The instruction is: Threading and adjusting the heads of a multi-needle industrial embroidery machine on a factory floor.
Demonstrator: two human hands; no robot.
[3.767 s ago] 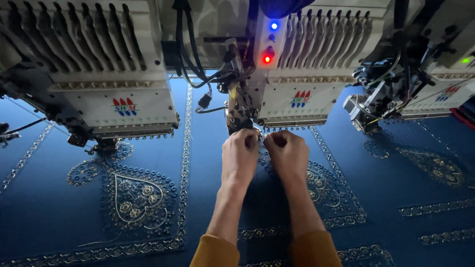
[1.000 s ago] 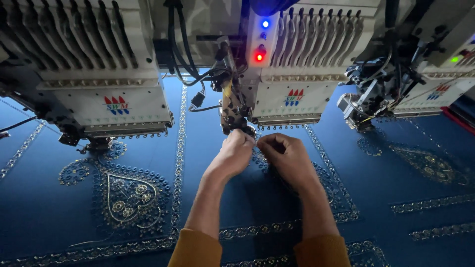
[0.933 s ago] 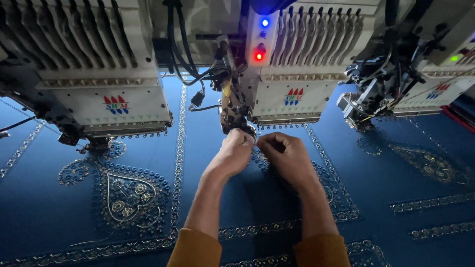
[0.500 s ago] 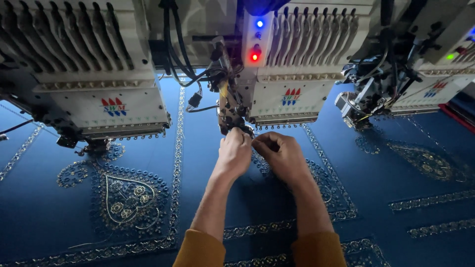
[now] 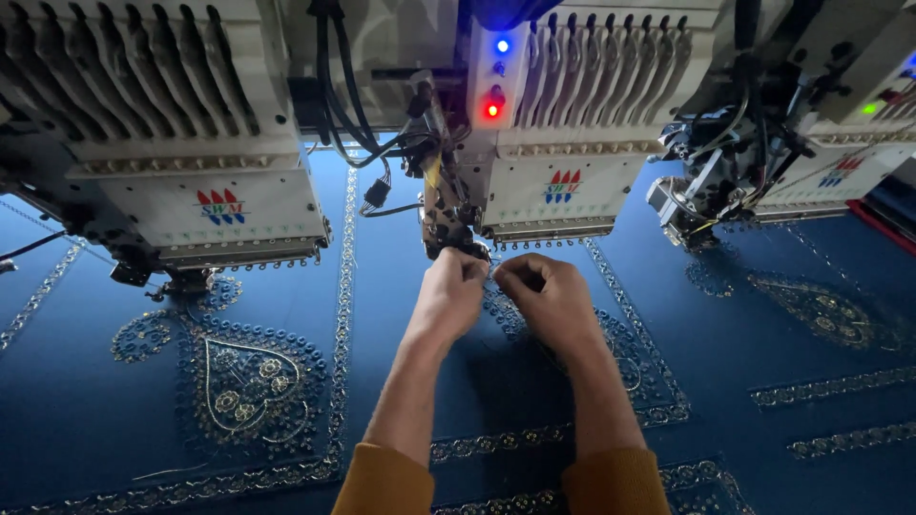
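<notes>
both hands (image 5: 501,296) drew closer under sequin device (image 5: 447,215); grip pinched, contents can't tell

Matt blue cloth (image 5: 401,315), glossy metallic embroidery (image 5: 239,377), plastic machine housing (image 5: 563,181)

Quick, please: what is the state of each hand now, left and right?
Left hand: fingers closed, pinched at the sequin device under the embroidery head; what it holds cannot be told.
Right hand: closed in a loose fist above the blue fabric; contents cannot be told.
</notes>
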